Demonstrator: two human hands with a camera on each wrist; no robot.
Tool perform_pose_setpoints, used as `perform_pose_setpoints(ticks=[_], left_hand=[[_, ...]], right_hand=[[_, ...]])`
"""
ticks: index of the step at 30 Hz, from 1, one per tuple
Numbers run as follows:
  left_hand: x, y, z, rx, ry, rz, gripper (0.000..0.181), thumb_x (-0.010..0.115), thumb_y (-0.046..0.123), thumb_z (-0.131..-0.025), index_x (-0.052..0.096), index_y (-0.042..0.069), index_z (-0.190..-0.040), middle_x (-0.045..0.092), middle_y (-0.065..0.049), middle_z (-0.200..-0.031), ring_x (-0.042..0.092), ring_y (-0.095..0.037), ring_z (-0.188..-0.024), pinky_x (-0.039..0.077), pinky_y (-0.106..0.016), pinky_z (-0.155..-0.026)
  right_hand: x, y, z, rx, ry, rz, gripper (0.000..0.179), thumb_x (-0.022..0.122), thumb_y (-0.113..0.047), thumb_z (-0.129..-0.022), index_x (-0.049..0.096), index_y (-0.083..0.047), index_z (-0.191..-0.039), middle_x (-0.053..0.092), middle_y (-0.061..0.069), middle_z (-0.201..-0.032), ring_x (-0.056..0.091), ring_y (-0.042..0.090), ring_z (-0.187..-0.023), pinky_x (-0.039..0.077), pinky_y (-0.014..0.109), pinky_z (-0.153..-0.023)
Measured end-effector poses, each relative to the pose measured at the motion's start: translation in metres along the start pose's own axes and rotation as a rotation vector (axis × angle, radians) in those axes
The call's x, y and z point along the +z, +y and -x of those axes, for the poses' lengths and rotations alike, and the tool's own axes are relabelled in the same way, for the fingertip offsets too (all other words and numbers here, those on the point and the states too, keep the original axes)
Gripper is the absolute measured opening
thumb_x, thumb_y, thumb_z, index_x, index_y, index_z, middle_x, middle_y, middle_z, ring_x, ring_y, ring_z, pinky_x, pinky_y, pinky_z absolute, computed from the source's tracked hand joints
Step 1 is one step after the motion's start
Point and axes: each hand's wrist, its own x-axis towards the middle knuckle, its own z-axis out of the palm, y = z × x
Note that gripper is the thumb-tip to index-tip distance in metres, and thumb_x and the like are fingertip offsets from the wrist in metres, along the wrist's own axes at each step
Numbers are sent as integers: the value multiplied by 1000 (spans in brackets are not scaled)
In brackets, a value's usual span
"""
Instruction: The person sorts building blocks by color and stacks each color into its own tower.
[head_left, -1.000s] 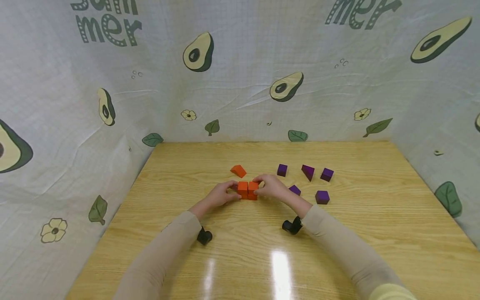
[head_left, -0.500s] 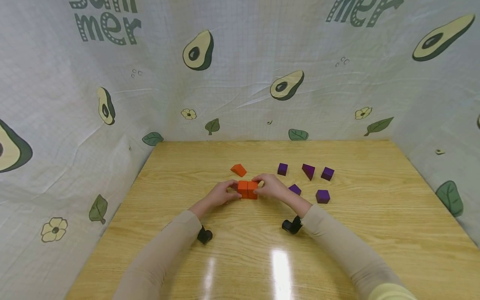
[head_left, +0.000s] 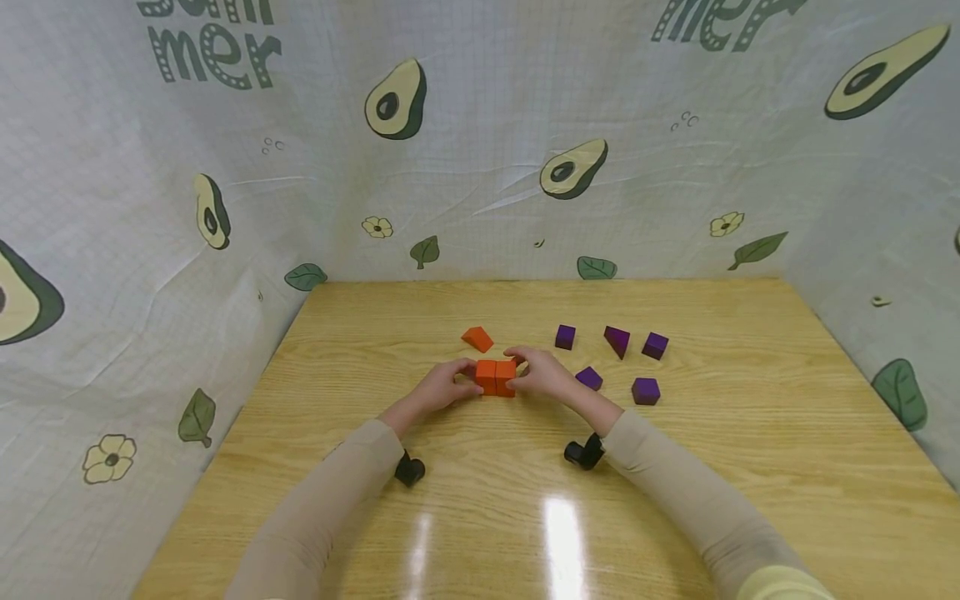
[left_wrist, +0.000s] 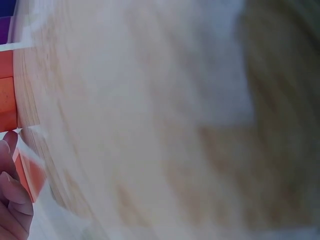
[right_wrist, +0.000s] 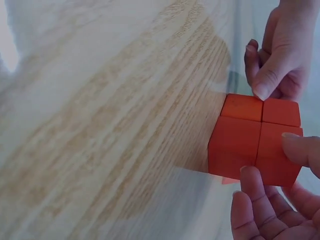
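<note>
Orange blocks [head_left: 496, 377] stand packed side by side in the middle of the table, with a narrow seam between the left and right ones. Holding their left side is my left hand [head_left: 441, 387], thumb near the front and fingers behind. My right hand [head_left: 542, 375] grips the opposite side between thumb and fingers. In the right wrist view, the right thumb [right_wrist: 302, 150] and fingertips [right_wrist: 252, 182] touch the orange faces, while the left hand [right_wrist: 285, 55] reaches them from above. The left wrist view catches only part of the blocks [left_wrist: 7, 95] and some fingers [left_wrist: 15, 192].
An orange wedge [head_left: 477, 338] lies just behind the blocks. Several purple pieces lie to the right, among them a cube [head_left: 566, 337], a triangular piece [head_left: 617, 341] and a block [head_left: 646, 391]. A printed cloth [head_left: 480, 150] hangs behind the table [head_left: 480, 517].
The right orange block has come level and snug against the left one, where an uneven step showed a second ago. Both hands stay almost in place.
</note>
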Motion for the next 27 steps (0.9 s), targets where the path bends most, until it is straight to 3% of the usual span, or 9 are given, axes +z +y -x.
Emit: perform_pose_setpoints(ticks=[4,10,27], left_hand=[[0,1,0,3,-2,-10,40,67,24,-84,57,11,-121,62,-4,-110,55,-19,-107,40,-39,-94],[0,0,0,9,7,-11,39,67,23,-84,57,11,-119,62,-3,-110,55,-19,-107,40,-39,-95],[-1,1,0,-17,-4,4,39,67,24,-83,58,11,-120,62,-3,-110,54,-19,-108,39,-39,-96]], right_hand=[[2,3,1,44,-17,3,59,69,-12,-80,44,0,-132,56,19,-119,59,26,-96,47,39,-85],[5,6,3,91,-10,19,45,71,-15,-79,54,2,-118,60,15,-110,57,27,-100,45,39,-88],[9,10,4,45,42,58,32,71,-16,-80,60,0,-105,63,11,-97,58,21,-88,47,34,-78]])
